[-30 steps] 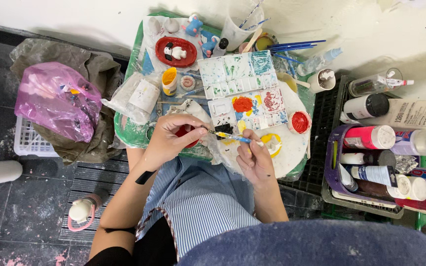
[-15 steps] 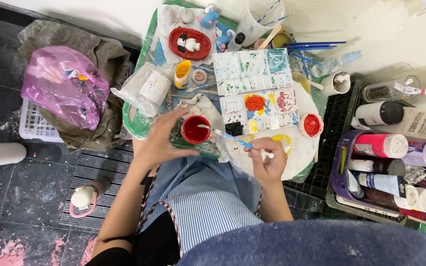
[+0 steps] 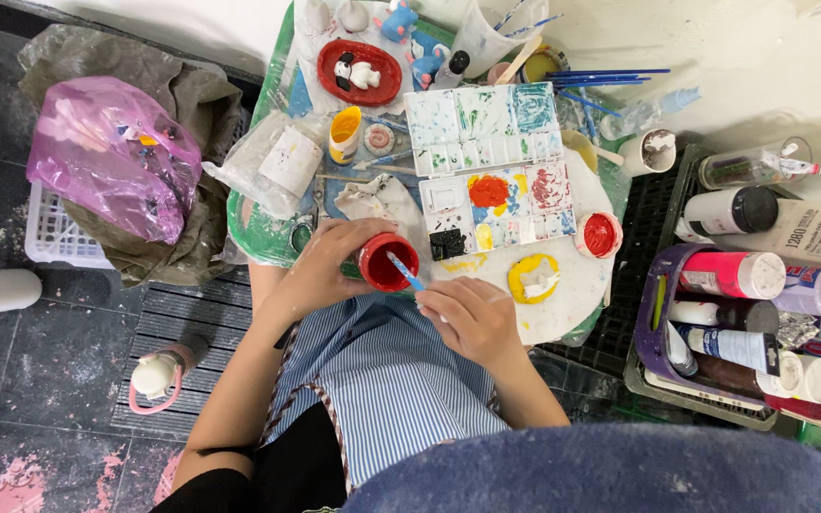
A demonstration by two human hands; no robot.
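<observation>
Nearest to us lies a blue-and-white striped apron (image 3: 382,380) over the lap, with both forearms reaching away across it. Our right hand (image 3: 472,318) is curled, its fingers pressed together in a pinch on a thin blue paintbrush (image 3: 407,271). The brush's long axis runs on a diagonal, its tip pointing far and left, into the mouth of a small red cup (image 3: 388,262). Our left hand (image 3: 330,261) wraps that cup from the left, fingers bent around its side, holding it at the near edge of the tabletop (image 3: 577,294), tilted so that its red inside faces us.

Just beyond the cup sits a white paint palette (image 3: 491,171) with orange, yellow, red, green and black wells; a red lid (image 3: 599,235) lies to its right and a yellow ring of paint (image 3: 534,277) near that. To the left, a yellow cup (image 3: 344,135) and a crumpled clear bag (image 3: 273,161). Far back, a red oval dish (image 3: 359,71) holds a small white figure.

On the floor to the right, a purple bin (image 3: 653,328) crowds with paint bottles; to the left, a pink plastic bag (image 3: 111,157) rests on a white basket (image 3: 49,233).
</observation>
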